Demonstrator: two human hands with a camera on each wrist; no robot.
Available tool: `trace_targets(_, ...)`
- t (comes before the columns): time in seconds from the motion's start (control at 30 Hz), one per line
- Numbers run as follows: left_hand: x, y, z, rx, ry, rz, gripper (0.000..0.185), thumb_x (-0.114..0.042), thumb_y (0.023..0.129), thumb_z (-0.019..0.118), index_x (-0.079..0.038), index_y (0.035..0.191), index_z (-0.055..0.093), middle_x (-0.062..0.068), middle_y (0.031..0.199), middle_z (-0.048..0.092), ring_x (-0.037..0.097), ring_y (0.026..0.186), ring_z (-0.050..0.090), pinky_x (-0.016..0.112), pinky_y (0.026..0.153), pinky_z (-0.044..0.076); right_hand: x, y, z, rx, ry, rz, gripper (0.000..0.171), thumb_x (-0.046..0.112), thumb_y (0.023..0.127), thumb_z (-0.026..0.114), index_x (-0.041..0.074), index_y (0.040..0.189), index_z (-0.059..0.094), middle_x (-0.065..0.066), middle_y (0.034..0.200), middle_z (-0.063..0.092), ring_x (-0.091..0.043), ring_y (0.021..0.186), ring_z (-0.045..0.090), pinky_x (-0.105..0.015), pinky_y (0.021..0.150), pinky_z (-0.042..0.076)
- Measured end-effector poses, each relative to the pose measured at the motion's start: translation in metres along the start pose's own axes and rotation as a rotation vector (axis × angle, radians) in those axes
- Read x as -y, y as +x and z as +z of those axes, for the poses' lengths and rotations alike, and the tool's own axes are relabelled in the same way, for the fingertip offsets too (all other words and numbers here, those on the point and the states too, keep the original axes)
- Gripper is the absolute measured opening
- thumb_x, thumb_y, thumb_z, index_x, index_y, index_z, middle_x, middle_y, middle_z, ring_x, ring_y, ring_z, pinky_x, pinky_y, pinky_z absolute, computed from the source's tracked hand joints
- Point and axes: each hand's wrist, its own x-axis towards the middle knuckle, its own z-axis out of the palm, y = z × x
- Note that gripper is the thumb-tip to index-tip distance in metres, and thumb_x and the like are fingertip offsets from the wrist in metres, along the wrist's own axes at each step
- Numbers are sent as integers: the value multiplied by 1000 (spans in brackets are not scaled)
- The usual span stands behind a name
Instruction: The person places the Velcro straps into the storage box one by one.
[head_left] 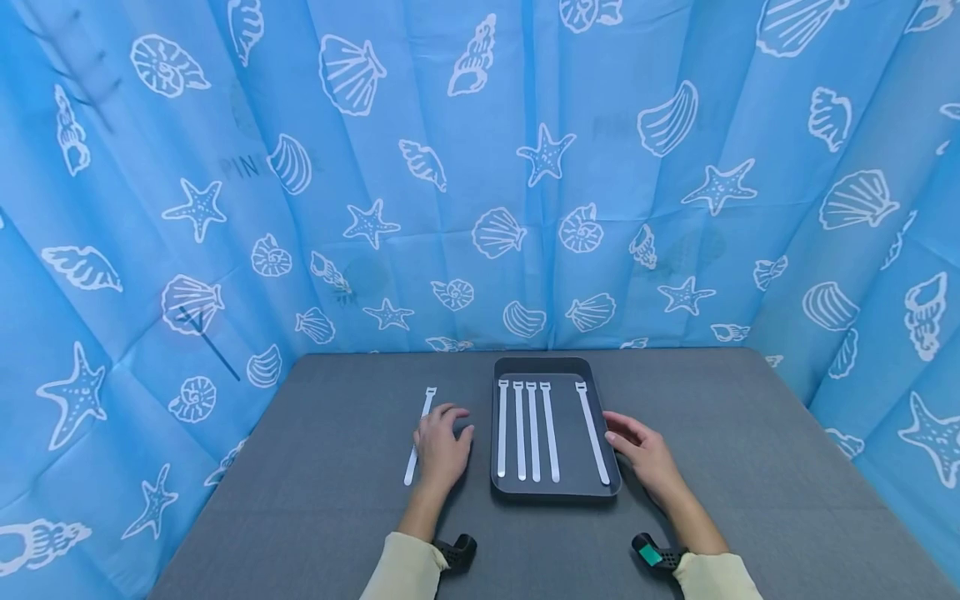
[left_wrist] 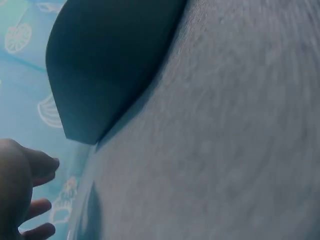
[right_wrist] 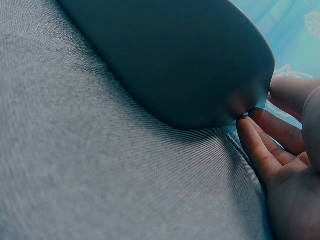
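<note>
A white cable strap (head_left: 410, 467) with a slotted head lies lengthwise on the table to the left of the tray. My left hand (head_left: 442, 446) is over its middle, covering part of it; the thumb and fingers are apart and relaxed, as the left wrist view (left_wrist: 20, 190) also shows. The dark grey tray (head_left: 558, 492) holds several more straps (head_left: 533, 433) side by side at its left, and one strap (head_left: 592, 433) apart at its right. My right hand (head_left: 648, 458) holds the tray's right edge, thumb at the rim and fingers (right_wrist: 260, 150) against the outer wall.
The grey cloth-covered table (head_left: 300, 517) runs back to a blue curtain (head_left: 450, 250) with white shell prints, which also hangs along both sides. Black bands (head_left: 457, 552) are worn on both wrists.
</note>
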Motion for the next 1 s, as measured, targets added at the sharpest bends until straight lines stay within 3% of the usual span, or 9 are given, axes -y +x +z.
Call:
trace_targets(0.23,10,3,-7,76,122,-57,37,-23,85,75,-14,120,67,18,142,46,40,129,36,59,102,25,3,0,0,0,13,3,44,17,100,57,0,139,49,-21,139,50,-34,124,49,-45,100,42)
trace_targets(0.4,17,4,-14,129,193,-55,46,-23,83,77,-12,126,64,21,143,43,42,128,36,60,99,27,3,0,-1,6,18,2,44,16,100,56,0,140,48,-21,139,50,-34,125,49,-45,100,42)
trace_targets(0.63,23,10,-22,159,264,-76,50,-22,82,79,-11,127,63,20,130,51,38,115,44,53,88,37,-2,1,1,5,13,12,42,16,99,57,2,139,50,-20,138,51,-33,124,50,-45,99,43)
trace_targets(0.83,31,16,-28,161,246,-95,45,-18,82,78,-12,125,65,17,118,56,36,106,50,48,79,40,-3,1,0,1,21,19,42,15,99,57,2,139,50,-19,138,52,-32,124,50,-46,99,43)
trace_targets(1.0,40,23,-32,155,219,-124,42,-9,82,76,-11,123,66,18,112,59,36,101,54,49,78,45,-2,1,0,0,15,9,42,14,99,56,1,139,49,-19,138,51,-33,124,50,-46,100,43)
